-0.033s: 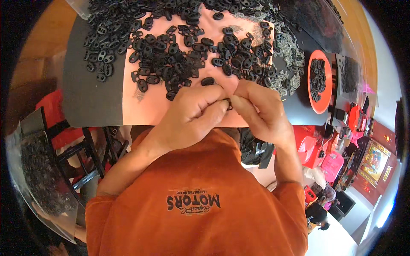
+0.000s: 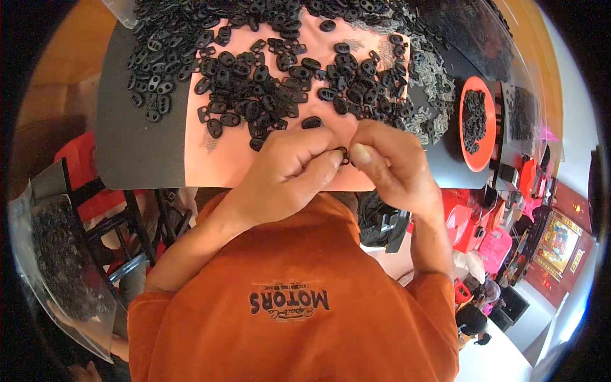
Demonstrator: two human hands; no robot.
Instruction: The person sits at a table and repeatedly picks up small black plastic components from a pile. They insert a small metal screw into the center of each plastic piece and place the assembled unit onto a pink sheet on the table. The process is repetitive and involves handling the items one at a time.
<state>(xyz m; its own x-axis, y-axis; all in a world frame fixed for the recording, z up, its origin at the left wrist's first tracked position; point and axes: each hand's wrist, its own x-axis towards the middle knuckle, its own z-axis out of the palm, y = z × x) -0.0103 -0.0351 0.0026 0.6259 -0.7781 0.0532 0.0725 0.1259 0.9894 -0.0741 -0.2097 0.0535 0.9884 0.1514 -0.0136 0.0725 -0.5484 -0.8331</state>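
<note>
Above the near edge of a pink sheet (image 2: 216, 167), my two hands meet almost fingertip to fingertip. My left hand (image 2: 289, 172) pinches a small black plastic cord lock part (image 2: 344, 156) between thumb and forefinger; only its end with an opening shows. Right beside it, the fingers of my right hand (image 2: 398, 162) are pressed together, and whatever they hold is hidden. A loose oval black cord lock piece (image 2: 311, 122) lies just beyond my left hand. Several heaps of such two-holed black cord lock pieces (image 2: 258, 95) cover the sheet farther back.
Small silvery springs (image 2: 433, 118) are piled along the sheet's right side. An orange-red plate (image 2: 485, 137) with black parts stands at the table's right. More black pieces (image 2: 153, 95) are heaped at the left on the dark table (image 2: 127, 146). A red chair (image 2: 89, 153) is at the left.
My right fingertips have shifted slightly to the right, away from the black part, and more of it shows. My left hand keeps its pinch.
</note>
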